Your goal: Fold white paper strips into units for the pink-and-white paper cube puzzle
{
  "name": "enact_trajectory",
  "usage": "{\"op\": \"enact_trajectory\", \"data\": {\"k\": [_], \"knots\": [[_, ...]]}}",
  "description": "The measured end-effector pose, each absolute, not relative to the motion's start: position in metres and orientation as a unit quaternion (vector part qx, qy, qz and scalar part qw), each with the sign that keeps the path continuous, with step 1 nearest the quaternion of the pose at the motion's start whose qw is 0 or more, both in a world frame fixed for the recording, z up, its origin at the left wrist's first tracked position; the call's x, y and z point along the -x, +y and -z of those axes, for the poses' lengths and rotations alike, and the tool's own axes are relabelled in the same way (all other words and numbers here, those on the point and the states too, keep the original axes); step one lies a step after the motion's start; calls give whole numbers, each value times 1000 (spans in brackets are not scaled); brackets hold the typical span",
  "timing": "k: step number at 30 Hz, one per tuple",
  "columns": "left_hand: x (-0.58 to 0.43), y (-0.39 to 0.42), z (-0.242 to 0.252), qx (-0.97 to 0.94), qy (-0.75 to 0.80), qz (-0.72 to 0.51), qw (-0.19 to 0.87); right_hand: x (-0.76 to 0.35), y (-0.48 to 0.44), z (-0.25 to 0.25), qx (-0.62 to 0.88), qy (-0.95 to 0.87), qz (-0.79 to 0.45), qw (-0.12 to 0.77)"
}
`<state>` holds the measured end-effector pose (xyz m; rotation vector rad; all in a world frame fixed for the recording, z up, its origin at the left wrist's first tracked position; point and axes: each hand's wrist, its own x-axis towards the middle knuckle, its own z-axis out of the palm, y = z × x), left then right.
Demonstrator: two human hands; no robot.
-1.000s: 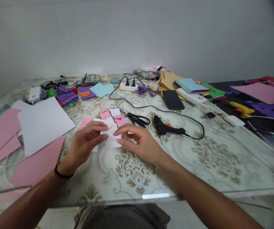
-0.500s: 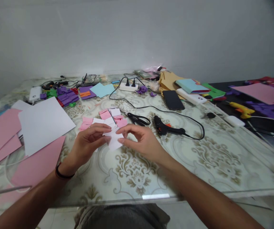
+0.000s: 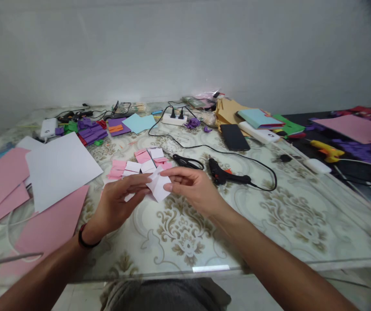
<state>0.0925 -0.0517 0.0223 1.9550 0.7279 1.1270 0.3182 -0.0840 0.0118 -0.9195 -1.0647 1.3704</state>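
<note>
A small piece of white paper (image 3: 160, 185), creased and partly folded, is held up between both hands above the table. My left hand (image 3: 117, 198) pinches its left edge between thumb and fingers. On the other side, my right hand (image 3: 193, 188) grips the upper right edge with thumb and forefinger. Just beyond the hands lie several folded white and pink paper pieces (image 3: 132, 167). Black-handled scissors (image 3: 188, 162) rest behind my right hand, their blades pointing towards the paper pieces. To the right of them lies a black glue gun (image 3: 226, 173) with its cord.
White sheets (image 3: 62, 168) and pink sheets (image 3: 52, 229) cover the left side. A black phone (image 3: 235, 137), a power strip (image 3: 174, 118) and purple strips (image 3: 91, 131) lie farther back. A yellow glue gun (image 3: 328, 150) is at right. The glue gun's cord crosses the table.
The white paper has been turned and now shows a raised, creased fold. My fingers have shifted along its edges, and the left hand sits slightly lower.
</note>
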Motion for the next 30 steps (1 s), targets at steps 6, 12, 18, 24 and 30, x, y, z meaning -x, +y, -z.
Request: {"op": "enact_trajectory", "data": {"k": [6,12,18,24,30], "knots": [[-92,-51,-30,-780,341,-455,262,-318,-88,-20,413,-530,-542,505],[-95,-46,-33,-679,372,-461,435,-316,-88,-18,371,-540,-550,517],[-102,-51,-36,-646,367,-386,546,-313,-84,-14,402,-593,-422,556],[-105,-50,-31,-622,356,-375,589,-312,-84,-12,442,-530,-487,535],[-105,-49,-25,-589,353,-420,593,-312,-84,-14,425,-504,-527,535]]}}
